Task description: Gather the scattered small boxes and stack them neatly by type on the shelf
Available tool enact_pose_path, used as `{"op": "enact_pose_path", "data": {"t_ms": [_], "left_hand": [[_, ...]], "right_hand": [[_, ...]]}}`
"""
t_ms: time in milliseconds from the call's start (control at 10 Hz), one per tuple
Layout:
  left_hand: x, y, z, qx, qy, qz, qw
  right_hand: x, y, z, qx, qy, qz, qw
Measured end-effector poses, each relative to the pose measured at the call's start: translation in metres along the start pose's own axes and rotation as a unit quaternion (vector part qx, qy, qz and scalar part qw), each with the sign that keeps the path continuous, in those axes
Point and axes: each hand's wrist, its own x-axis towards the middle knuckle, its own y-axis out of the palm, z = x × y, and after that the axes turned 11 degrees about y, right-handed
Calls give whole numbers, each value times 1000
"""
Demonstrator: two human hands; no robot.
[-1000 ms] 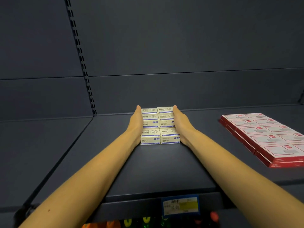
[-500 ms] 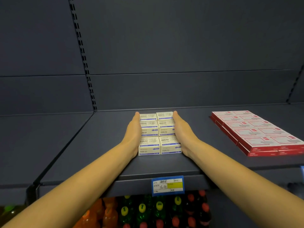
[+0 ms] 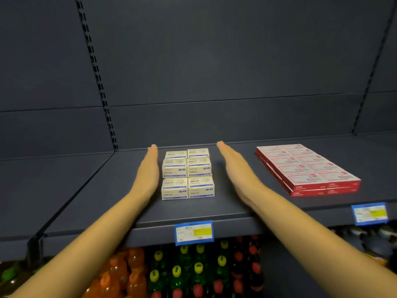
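Several small cream boxes with blue print point(image 3: 188, 174) stand in a neat two-wide block, stacked in layers, on the dark grey shelf point(image 3: 214, 208). My left hand point(image 3: 148, 171) lies flat with straight fingers just left of the block, a narrow gap between them. My right hand point(image 3: 235, 168) is also flat, held clearly apart from the block's right side. Neither hand holds anything. To the right lies a flat, layered block of red and white boxes point(image 3: 307, 168).
Blue and yellow price tags point(image 3: 194, 232) hang on the shelf's front edge, another point(image 3: 370, 213) at right. Below stand rows of bottles point(image 3: 193, 274) with orange, yellow and red caps. A slotted upright point(image 3: 101, 91) divides the back panel.
Both hands were pressed against the sides of the cream block; now they have drawn off it, the right one farther. The view has pulled back and dropped.
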Motion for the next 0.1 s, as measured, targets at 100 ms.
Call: {"op": "enact_pose_path", "data": {"t_ms": [100], "left_hand": [[-14,-21,-18,128,157,-39,979]], "right_hand": [[-52,-49,38,8,-144,-38,989]]}}
